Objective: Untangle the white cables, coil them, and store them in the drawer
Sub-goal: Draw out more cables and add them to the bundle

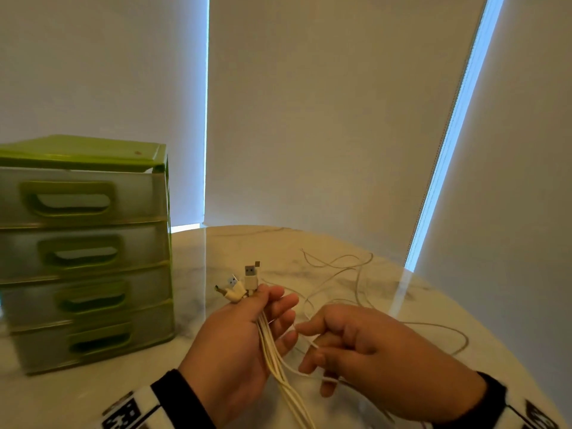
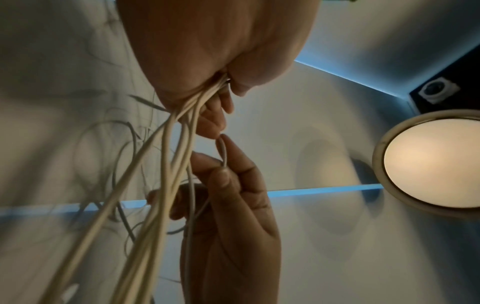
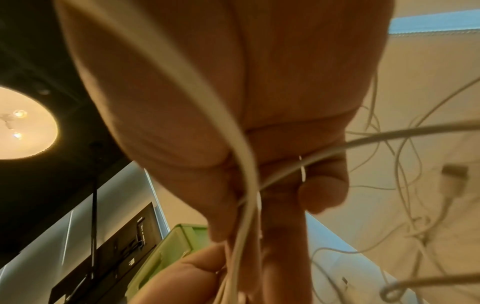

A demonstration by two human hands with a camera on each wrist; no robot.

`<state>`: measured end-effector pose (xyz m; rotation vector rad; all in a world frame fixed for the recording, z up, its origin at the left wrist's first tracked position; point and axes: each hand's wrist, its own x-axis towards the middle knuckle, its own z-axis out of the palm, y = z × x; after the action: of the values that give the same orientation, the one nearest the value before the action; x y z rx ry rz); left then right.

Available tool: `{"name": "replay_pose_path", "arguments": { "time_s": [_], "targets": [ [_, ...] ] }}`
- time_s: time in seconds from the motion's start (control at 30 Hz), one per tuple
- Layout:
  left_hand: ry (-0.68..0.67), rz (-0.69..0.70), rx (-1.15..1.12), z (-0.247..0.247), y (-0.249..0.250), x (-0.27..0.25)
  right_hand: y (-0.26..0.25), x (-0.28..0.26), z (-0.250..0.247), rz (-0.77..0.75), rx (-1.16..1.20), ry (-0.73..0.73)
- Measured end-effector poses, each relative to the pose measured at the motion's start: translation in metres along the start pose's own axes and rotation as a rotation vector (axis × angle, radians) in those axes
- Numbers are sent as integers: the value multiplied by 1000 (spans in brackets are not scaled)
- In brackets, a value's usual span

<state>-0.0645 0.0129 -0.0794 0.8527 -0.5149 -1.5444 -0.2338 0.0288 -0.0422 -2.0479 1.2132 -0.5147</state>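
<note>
Above table (image 1: pixel 340 258) – left hand (image 1: pixel 238 339) grips four plugs (image 1: pixel 244 283) (white cables (image 1: pixel 272 351)).

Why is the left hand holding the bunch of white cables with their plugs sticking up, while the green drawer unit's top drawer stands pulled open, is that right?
Not quite: in the head view all the drawers of the green drawer unit are shut. The left hand does hold the white cables with their plugs up.
</note>
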Motion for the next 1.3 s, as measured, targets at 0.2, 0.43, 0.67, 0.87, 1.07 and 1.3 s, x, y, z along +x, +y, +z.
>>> {"name": "replay_pose_path", "arguments": {
  "time_s": [0.2, 0.43, 0.67, 0.87, 1.07, 1.3],
  "targets": [
    [100, -48, -58, 1, 0, 0, 10, 6, 3, -124, 131, 410],
    [-2, -68, -25, 0, 3, -2, 4, 4, 6, -123, 117, 242],
    [41, 30, -60, -3, 3, -2, 5, -3, -9, 58, 60, -113],
    [-108, -8, -187, -6, 5, 3, 8, -5, -17, 93, 9, -205],
    [-36, 165, -151, -11, 24, 8, 17, -10, -43, 242, -325, -201],
    [-1, 300, -68, -24, 47, 7, 39, -2, -48, 402, -436, -68]
  ]
}}
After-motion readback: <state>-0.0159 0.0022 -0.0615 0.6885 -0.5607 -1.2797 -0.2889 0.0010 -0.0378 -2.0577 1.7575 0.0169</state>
